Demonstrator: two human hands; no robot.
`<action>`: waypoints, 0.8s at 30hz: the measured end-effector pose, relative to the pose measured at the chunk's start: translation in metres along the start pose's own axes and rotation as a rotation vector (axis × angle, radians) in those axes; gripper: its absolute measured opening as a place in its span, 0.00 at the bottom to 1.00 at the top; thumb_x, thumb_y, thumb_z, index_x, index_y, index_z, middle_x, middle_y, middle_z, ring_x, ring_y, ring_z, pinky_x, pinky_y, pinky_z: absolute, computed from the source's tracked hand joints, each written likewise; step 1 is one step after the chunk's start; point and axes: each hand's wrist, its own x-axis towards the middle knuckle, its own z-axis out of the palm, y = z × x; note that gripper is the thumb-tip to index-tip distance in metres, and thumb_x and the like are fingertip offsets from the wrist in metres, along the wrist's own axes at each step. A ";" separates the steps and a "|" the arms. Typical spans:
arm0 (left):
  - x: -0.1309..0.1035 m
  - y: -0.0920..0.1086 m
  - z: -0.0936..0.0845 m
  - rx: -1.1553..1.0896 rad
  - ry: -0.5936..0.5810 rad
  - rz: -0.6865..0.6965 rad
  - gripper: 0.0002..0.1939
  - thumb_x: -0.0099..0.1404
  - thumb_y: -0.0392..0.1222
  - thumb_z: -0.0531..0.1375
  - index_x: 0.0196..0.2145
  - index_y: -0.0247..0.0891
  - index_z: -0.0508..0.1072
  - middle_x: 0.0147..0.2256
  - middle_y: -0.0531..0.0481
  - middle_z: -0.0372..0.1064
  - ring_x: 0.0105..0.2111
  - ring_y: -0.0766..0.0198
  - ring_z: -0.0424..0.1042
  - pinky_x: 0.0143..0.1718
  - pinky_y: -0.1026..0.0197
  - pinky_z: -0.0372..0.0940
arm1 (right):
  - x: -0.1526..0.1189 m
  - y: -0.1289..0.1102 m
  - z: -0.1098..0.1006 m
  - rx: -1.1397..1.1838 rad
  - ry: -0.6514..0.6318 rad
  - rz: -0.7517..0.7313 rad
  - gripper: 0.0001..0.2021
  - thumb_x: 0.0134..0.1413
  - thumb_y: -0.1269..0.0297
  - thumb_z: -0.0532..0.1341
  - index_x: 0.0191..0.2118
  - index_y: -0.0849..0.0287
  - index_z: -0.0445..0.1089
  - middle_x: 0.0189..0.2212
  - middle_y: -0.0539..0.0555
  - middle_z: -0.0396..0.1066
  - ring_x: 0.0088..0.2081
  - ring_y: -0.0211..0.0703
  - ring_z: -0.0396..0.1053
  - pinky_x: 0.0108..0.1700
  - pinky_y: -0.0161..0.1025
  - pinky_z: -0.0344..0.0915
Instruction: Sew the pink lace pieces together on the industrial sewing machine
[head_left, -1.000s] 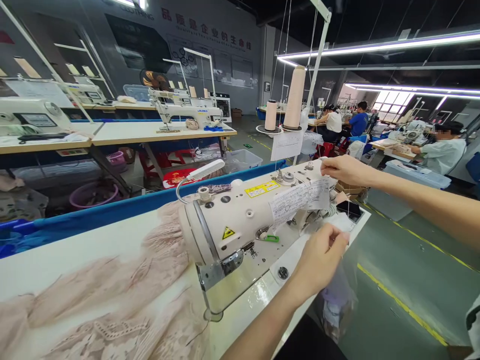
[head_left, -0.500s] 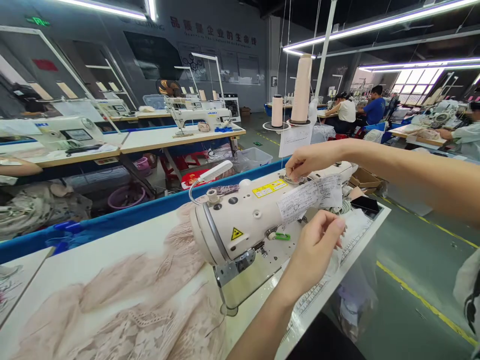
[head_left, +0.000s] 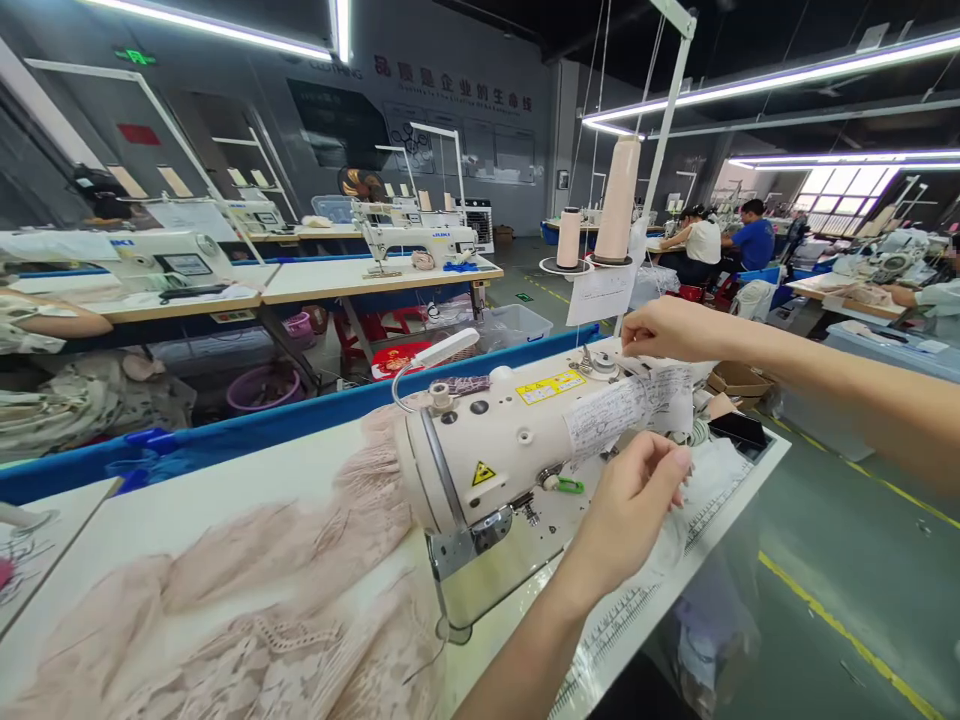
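A white sewing machine [head_left: 465, 440] stands on the table in front of me. My right hand [head_left: 667, 330] hovers behind the machine's top, just right of the metal bobbin winder [head_left: 600, 366]. Its fingers are pinched; what they hold, if anything, is too small to make out. In front of the machine arm, my left hand [head_left: 626, 500] is closed, thumb against fingers, and its grip is hidden. Handwritten paper [head_left: 607, 415] is fixed along the arm. A green clip [head_left: 568, 486] hangs by the front knob. Pale pink lace fabric [head_left: 300, 580] lies at left.
Two beige thread cones, a small one [head_left: 569, 238] and a tall one [head_left: 619, 200], stand behind the machine on a thread stand [head_left: 664, 120]. A black box [head_left: 739, 430] sits at the table's right end. Other sewing machines [head_left: 420, 245] and seated people [head_left: 701, 245] are farther back.
My right hand has moved right, off the bobbin winder, which now shows. My left hand keeps its closed shape in nearly the same place. The view has shifted slightly.
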 end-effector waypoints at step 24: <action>0.006 0.001 0.000 -0.305 -0.090 -0.135 0.17 0.65 0.54 0.57 0.31 0.36 0.64 0.29 0.51 0.65 0.24 0.72 0.61 0.25 0.65 0.49 | 0.014 -0.022 0.009 0.032 -0.008 -0.085 0.08 0.57 0.63 0.54 0.36 0.57 0.69 0.29 0.50 0.74 0.28 0.37 0.65 0.29 0.33 0.52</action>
